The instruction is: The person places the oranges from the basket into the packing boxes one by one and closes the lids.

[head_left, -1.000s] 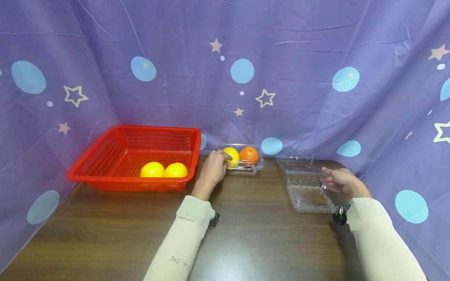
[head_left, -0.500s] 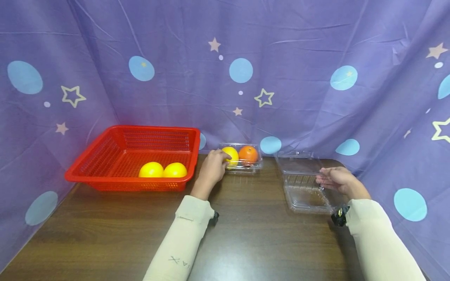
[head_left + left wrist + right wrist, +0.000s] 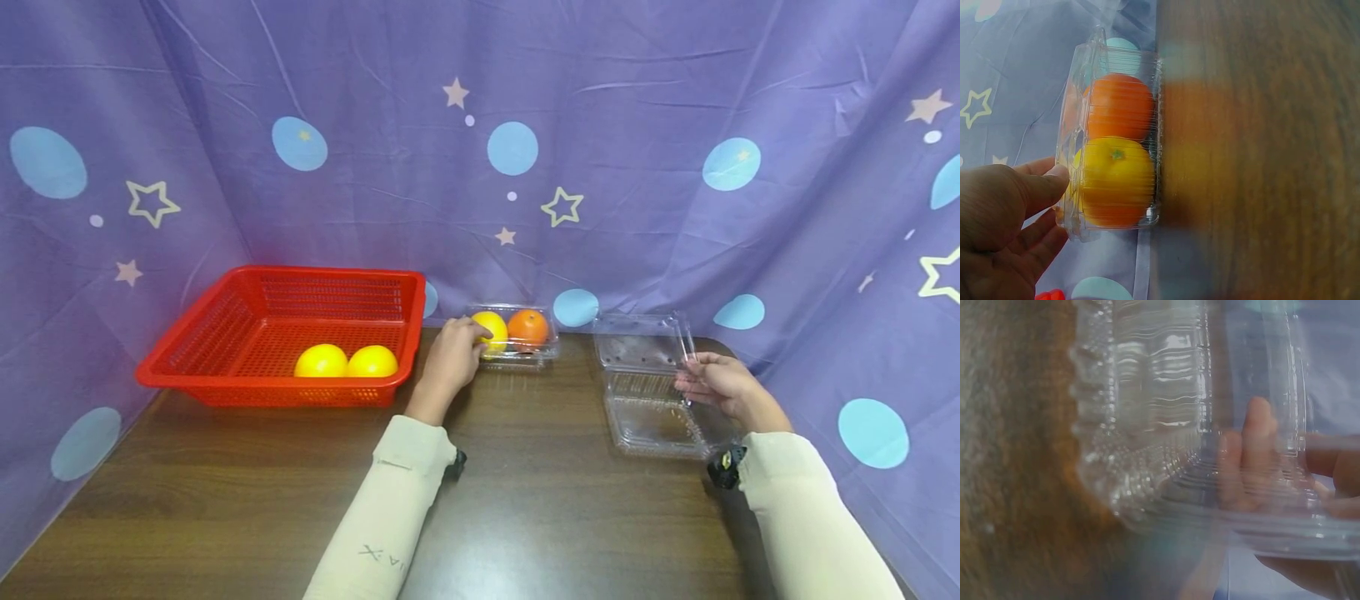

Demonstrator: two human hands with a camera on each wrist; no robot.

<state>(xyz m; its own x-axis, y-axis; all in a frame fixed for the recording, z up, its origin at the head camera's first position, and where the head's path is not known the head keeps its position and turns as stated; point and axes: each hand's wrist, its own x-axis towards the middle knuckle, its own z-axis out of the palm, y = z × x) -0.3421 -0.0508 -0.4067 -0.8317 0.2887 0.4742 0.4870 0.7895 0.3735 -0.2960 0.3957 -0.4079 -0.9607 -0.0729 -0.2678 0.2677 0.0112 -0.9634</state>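
Note:
My left hand [image 3: 455, 357] grips the left end of a shut clear plastic clamshell box [image 3: 517, 364] at the back of the table. In the left wrist view the thumb [image 3: 1047, 187] lies on the lid's edge. Inside are a yellow round fruit [image 3: 1116, 178], nearest the hand, and an orange one [image 3: 1121, 106]. To the right stands a second clamshell box [image 3: 656, 425], with nothing in it and its lid [image 3: 637, 342] raised at the back. My right hand [image 3: 723, 385] pinches that lid at its right edge; in the right wrist view its fingers [image 3: 1259, 431] show through the plastic.
A red plastic basket [image 3: 281, 383] with two yellow round fruits [image 3: 321, 362] in it stands at the left. Brown wooden table [image 3: 225, 483] surrounds the boxes. A purple curtain [image 3: 405, 208] with stars and dots hangs right behind them and along both sides.
The right box's lid has tilted further upright, its edge now in my right fingers, which have closed on it. My left hand keeps its place on the fruit-filled box. The head view has shifted slightly.

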